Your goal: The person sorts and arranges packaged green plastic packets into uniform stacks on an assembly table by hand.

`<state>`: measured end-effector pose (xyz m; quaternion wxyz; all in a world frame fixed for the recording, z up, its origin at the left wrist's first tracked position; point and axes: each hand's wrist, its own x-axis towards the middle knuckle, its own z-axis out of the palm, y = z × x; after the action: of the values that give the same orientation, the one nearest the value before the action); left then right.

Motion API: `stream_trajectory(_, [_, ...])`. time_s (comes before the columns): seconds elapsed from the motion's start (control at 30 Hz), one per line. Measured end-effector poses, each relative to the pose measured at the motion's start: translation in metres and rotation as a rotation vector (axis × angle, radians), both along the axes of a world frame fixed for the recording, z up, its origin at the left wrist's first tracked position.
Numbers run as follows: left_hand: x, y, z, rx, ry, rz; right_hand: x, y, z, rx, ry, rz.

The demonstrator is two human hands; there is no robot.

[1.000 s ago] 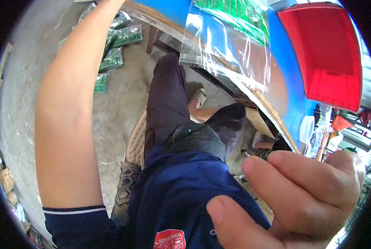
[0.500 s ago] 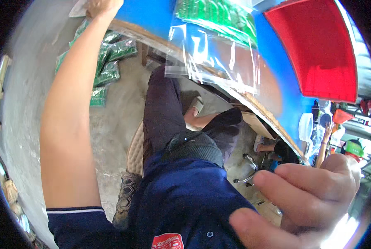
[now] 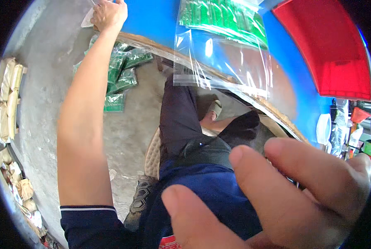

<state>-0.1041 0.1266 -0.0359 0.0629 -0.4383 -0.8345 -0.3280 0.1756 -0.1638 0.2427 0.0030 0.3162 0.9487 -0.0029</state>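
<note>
My left hand point(image 3: 109, 15) is stretched to the far left corner of the blue tabletop point(image 3: 150, 16). Its fingers are bent onto a pale, see-through plastic sheet point(image 3: 87, 19), whose far part is cut off by the picture's edge. Close in front of the camera at the lower right is my right hand point(image 3: 293, 195), with thumb and fingers spread and nothing between them. A clear plastic bag point(image 3: 223, 62) lies on the table and hangs over its near edge. Flat green pieces point(image 3: 223, 18) fill its far part; neither hand touches it.
Several filled green packets point(image 3: 121, 79) lie heaped on the concrete floor left of my legs. A red tray point(image 3: 328, 50) stands on the table at the right, with a white round container point(image 3: 323, 128) nearer. Stacked tan packages point(image 3: 9, 99) line the far left. The table edge point(image 3: 144, 41) is worn.
My right hand has come left and closer to the camera, its fingers spreading apart. My left hand stays at the table corner. The whole view has shifted, showing more of the left side.
</note>
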Motion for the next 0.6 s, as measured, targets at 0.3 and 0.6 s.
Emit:
stream_trajectory(0.3, [-0.018,0.014,-0.024,0.056,0.116,0.014,0.028,0.010,-0.006,0.049,0.036,0.118])
stream_trajectory(0.6, [-0.019,-0.011,-0.012,-0.020,-0.028,0.001,0.045,0.014,-0.005,0.160,0.204,0.305])
